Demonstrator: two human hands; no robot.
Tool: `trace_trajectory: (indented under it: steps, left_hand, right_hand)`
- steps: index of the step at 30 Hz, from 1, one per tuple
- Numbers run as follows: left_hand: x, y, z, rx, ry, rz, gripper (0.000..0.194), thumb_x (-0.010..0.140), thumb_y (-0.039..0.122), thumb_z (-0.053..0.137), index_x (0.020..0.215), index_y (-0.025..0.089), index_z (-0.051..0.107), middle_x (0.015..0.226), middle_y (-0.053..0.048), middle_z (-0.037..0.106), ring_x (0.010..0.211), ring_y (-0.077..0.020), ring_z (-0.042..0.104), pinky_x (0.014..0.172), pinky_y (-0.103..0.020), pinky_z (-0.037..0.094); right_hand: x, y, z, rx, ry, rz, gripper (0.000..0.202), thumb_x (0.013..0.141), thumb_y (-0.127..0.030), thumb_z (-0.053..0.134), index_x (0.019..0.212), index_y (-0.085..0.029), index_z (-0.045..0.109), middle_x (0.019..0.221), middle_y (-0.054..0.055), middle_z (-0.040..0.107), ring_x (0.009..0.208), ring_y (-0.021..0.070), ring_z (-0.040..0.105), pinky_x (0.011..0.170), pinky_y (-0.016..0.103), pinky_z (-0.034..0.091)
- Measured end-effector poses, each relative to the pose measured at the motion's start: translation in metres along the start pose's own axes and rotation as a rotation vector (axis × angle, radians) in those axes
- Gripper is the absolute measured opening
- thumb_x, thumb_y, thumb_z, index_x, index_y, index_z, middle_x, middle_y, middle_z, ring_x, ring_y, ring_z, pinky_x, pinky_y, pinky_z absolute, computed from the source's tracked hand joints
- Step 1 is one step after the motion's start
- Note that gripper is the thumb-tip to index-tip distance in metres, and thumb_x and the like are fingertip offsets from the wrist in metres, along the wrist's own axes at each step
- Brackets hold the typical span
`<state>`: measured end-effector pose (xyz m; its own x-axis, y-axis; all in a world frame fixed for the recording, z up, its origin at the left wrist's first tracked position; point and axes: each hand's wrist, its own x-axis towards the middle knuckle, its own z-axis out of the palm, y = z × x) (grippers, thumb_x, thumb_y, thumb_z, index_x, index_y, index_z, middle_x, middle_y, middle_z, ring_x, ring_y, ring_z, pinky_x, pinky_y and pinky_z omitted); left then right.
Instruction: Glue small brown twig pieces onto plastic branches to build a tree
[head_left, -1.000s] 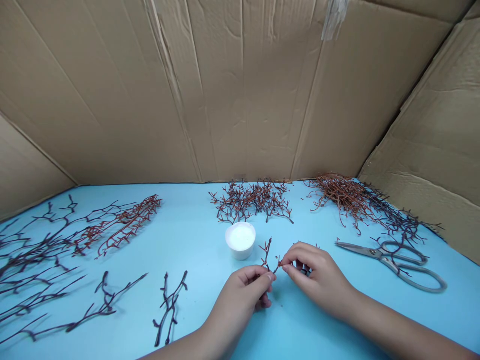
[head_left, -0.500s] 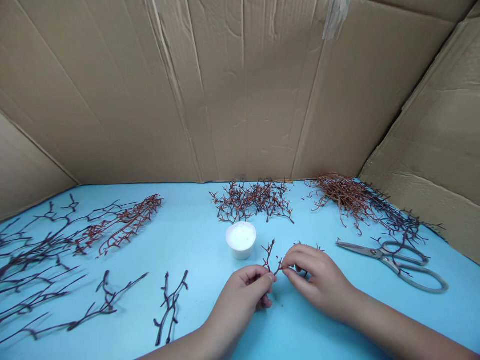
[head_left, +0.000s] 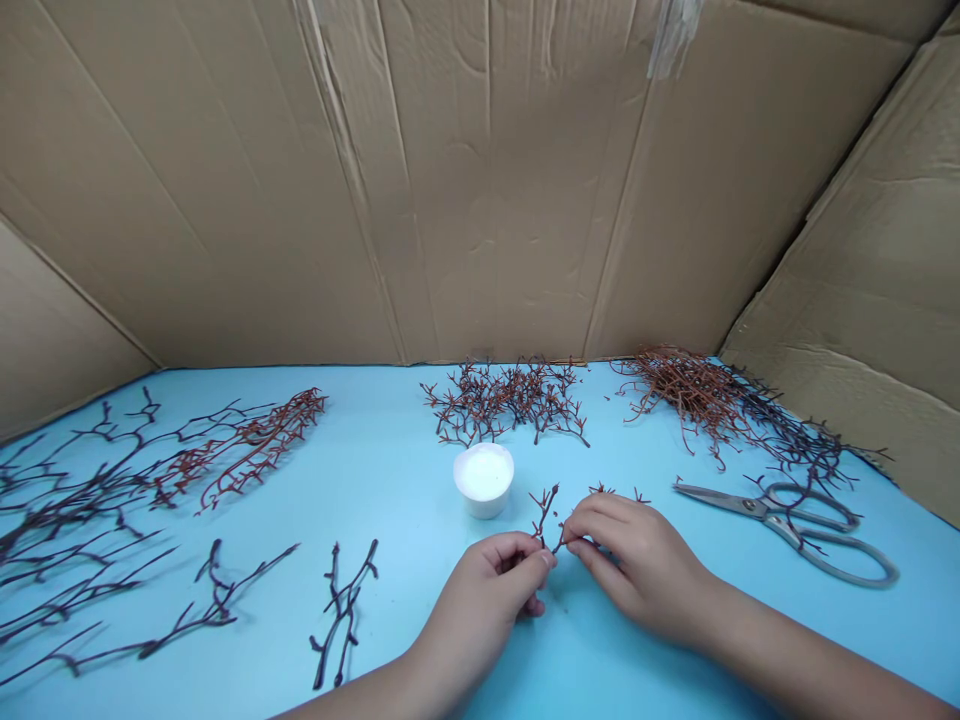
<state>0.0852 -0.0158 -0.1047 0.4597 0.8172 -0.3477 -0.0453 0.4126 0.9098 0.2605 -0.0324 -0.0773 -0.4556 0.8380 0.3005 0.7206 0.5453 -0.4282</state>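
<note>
A small dark brown forked twig (head_left: 547, 510) rises from between the thumb and fingers of my left hand (head_left: 499, 580), which is closed on its lower part. Close beside it, my right hand (head_left: 630, 555) pinches at the twig's right-hand side; its fingertips hide whether they grip a branch of the twig or a separate small piece. Bits of reddish twig (head_left: 602, 489) show on the table just behind my right hand. Beyond my left hand stands a small white cup (head_left: 484, 480) with white contents.
Scissors (head_left: 780, 520) lie at the right. Behind the cup is a heap of short twigs (head_left: 510, 400). Reddish stems (head_left: 682, 390) are piled at the back right, long dark branches (head_left: 90, 490) at the left. Cardboard walls (head_left: 480, 200) surround the blue table (head_left: 375, 430).
The twig in my left hand has tilted and shifted slightly right. My right fingertips have moved a little at its side. Everything else stays nearly the same.
</note>
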Motion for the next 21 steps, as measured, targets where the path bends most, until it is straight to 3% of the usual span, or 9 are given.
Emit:
trace_trajectory:
  steps: [10, 21]
  left_hand:
    - [-0.0001, 0.0005, -0.0010, 0.111, -0.002, 0.019, 0.021, 0.070, 0.035, 0.056, 0.060, 0.017, 0.051, 0.053, 0.006, 0.042, 0.052, -0.0113, 0.044, 0.057, -0.025, 0.035]
    - [-0.0009, 0.0035, -0.0004, 0.111, 0.005, 0.010, 0.022, 0.069, 0.036, 0.058, 0.061, 0.017, 0.051, 0.053, 0.006, 0.043, 0.052, -0.0112, 0.045, 0.057, -0.025, 0.036]
  right_hand:
    - [0.0002, 0.0008, -0.0003, -0.188, 0.007, -0.105, 0.020, 0.085, -0.015, 0.039, 0.087, -0.019, 0.058, 0.083, 0.006, 0.062, 0.075, 0.0177, 0.054, 0.063, 0.028, 0.041]
    - [-0.0002, 0.0013, 0.0018, -0.154, 0.032, -0.114, 0.019, 0.085, -0.015, 0.040, 0.087, -0.020, 0.058, 0.082, 0.006, 0.062, 0.075, 0.0170, 0.055, 0.064, 0.028, 0.042]
